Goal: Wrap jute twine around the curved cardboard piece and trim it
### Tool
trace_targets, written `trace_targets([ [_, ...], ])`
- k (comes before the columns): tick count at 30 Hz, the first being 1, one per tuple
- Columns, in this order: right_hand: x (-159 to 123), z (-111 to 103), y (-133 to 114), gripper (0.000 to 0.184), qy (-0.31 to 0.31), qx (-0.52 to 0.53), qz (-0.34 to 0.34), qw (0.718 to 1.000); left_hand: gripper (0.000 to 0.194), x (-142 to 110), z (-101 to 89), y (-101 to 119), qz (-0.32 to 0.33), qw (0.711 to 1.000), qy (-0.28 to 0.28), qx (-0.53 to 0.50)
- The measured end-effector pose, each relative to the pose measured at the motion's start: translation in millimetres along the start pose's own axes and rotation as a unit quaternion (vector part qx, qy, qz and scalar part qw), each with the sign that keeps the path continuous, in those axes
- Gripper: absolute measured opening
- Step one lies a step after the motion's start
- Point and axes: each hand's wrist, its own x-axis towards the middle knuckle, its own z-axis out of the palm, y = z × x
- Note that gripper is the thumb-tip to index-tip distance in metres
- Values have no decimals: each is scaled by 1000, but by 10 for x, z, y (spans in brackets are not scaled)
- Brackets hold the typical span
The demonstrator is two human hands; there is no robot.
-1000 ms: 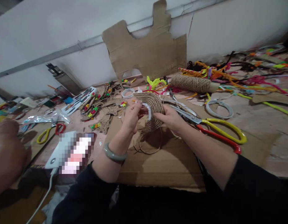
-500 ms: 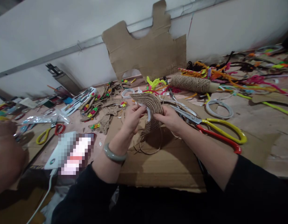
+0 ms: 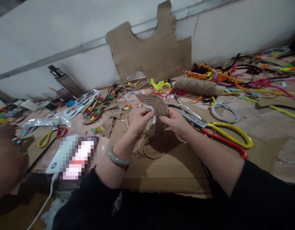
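A crescent-shaped piece covered in rows of jute twine (image 3: 159,103) is held up above a cardboard sheet (image 3: 166,174). My right hand (image 3: 177,123) grips its outer right edge, thumb on the near face. At the inner curve, my left hand (image 3: 140,120) pinches a white tape strip (image 3: 154,119) between thumb and fingers. The strip lies along the inner edge, partly covered by the thumb. Loose loops of twine (image 3: 159,157) hang below the piece. A grey-green bangle (image 3: 118,157) circles my left wrist.
Large scissors (image 3: 224,134) lie right of my right hand, near a tape roll (image 3: 225,112) and a twine spool (image 3: 196,86). Twine shapes with coloured bits (image 3: 97,108) lie left. A power bank (image 3: 63,153) sits beside a phone. Another person's hand (image 3: 8,156) is at far left.
My left hand has shifted slightly right along the inner edge, and its thumb now covers more of the tape strip. The twine piece has moved a little to the right.
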Motion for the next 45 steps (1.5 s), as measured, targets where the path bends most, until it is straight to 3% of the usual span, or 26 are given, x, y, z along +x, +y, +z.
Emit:
trace_targets([
  [4,-13,3,-13,27,-14,-3,-1,1000,25,1,-8,9,37,999,-1,13],
  [10,-4,0,-25,31,7,30,9,999,24,11,-21,21,-7,1000,-13,0],
  [15,-10,7,-62,30,17,53,6,998,23,-14,-28,58,19,999,-26,42],
  [21,-43,8,-118,27,-14,53,75,996,27,2,-32,45,18,999,-9,38],
  [28,-45,-6,-128,26,21,84,47,995,24,-18,-52,68,-5,995,-57,77],
  [32,-51,-4,-128,32,5,75,68,995,23,-21,-48,68,11,996,-52,66],
  [39,-52,0,-119,30,16,73,69,995,17,-9,-65,56,-21,995,-68,68],
  [45,-47,-9,-110,30,1,76,69,995,16,-23,-45,84,-9,997,-47,60],
])
